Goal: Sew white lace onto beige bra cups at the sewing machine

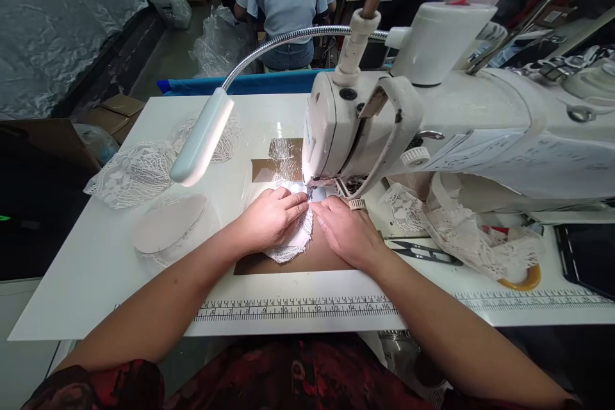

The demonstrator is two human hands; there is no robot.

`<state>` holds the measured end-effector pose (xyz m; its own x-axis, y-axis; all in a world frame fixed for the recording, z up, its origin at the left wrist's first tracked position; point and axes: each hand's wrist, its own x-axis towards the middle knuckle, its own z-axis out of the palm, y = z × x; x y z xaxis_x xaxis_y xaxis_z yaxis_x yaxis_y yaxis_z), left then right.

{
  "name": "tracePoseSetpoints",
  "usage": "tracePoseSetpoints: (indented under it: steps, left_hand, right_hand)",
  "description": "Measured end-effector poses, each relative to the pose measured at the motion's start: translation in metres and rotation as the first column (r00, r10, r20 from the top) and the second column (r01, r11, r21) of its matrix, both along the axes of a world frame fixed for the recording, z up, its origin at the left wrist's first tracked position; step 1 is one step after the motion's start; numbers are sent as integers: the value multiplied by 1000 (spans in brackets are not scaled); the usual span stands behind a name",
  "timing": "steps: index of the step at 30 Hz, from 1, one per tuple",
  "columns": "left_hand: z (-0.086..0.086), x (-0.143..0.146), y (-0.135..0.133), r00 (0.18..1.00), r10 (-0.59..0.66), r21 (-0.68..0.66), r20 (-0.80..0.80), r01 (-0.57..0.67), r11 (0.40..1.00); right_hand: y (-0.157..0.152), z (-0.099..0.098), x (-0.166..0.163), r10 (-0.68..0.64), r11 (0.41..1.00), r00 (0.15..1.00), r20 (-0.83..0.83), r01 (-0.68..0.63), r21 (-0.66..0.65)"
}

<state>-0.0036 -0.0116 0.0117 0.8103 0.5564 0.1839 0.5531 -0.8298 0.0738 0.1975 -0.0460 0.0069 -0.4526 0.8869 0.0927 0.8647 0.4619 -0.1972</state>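
Note:
A rounded white lace-edged fabric piece [294,248] lies under the needle area of a white sewing machine [331,122]. My left hand [269,221] rests over it with the fingers together, holding the fabric down close to the presser foot. From the other side, my right hand [348,234] grips the edge of the piece, its fingertips almost meeting those of the left. The fingers partly cover the fabric, and the needle point cannot be made out. Brown board [269,264] shows beneath the fabric and hands.
Lace pieces [132,176] and beige oval cups [166,224] lie at left under a bendable lamp [204,138]. Thread snips [425,252], a lace heap [473,240] and a yellow ring [523,278] are at right. A ruler strip [293,309] runs along the front edge. People sit beyond.

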Motion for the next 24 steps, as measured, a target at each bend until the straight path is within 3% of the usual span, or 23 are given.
tracePoseSetpoints:
  steps: [10, 24]
  left_hand:
    - [-4, -3, 4, 999, -27, -48, 22, 28, 998]
    - [-6, -6, 11, 997, 0, -54, 82, 5, 999]
  right_hand:
    - [-1, 1, -3, 13, 1000, 999, 38, -14, 19]
    - [1, -3, 1, 66, 996, 996, -59, -62, 60]
